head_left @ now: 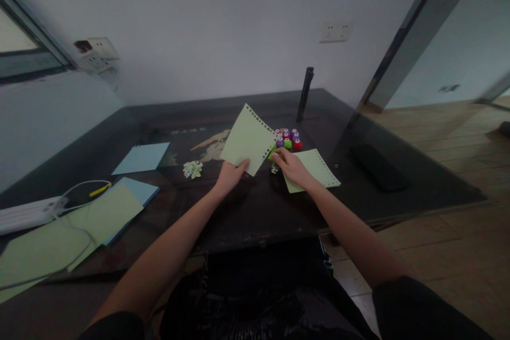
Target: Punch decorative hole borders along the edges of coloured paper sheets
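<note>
Plainly, our left hand (pixel 233 173) pinched a pale green, hole-edged paper sheet (pixel 249 139) extending toward one o'clock. At our right hand's (pixel 294 167) ten o'clock, a bright green rounded piece (pixel 271 156) sat by curled fingertips; whether pinched, we couldn't tell. Pale characters (pixel 188 131) on the dark glossy desk (pixel 255 218), ten o'clock from the left hand, were too blurred to read.

A short row of pale Chinese characters (pixel 188 130) stands on the dark desk (pixel 239 218), too blurred to read with certainty; nothing else is legible.
</note>
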Motion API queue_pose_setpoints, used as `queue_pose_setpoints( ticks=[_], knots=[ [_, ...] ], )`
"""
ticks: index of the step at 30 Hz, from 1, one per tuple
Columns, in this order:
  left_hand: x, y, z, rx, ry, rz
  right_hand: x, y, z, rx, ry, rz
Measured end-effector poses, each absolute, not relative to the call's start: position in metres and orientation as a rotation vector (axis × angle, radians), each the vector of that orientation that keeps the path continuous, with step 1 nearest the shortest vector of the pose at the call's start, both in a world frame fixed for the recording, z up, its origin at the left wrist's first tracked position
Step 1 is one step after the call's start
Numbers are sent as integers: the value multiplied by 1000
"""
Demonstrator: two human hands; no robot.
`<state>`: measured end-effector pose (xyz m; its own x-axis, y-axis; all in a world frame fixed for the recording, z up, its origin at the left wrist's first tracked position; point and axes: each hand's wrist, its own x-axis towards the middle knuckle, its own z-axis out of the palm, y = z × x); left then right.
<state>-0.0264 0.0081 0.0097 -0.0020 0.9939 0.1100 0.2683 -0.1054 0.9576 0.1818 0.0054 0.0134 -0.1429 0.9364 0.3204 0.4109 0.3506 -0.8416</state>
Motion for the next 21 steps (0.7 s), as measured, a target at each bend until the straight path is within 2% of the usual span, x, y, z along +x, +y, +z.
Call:
queue_pose_setpoints(
  ticks=[6, 21],
  knots=[
    [-29, 11, 8, 1564, 1391, 1189, 181, 4, 15, -1204, -1727, 794],
    [-34, 15, 9, 1724, 1415, 1153, 183, 6, 17, -1231, -1804, 616]
  ],
)
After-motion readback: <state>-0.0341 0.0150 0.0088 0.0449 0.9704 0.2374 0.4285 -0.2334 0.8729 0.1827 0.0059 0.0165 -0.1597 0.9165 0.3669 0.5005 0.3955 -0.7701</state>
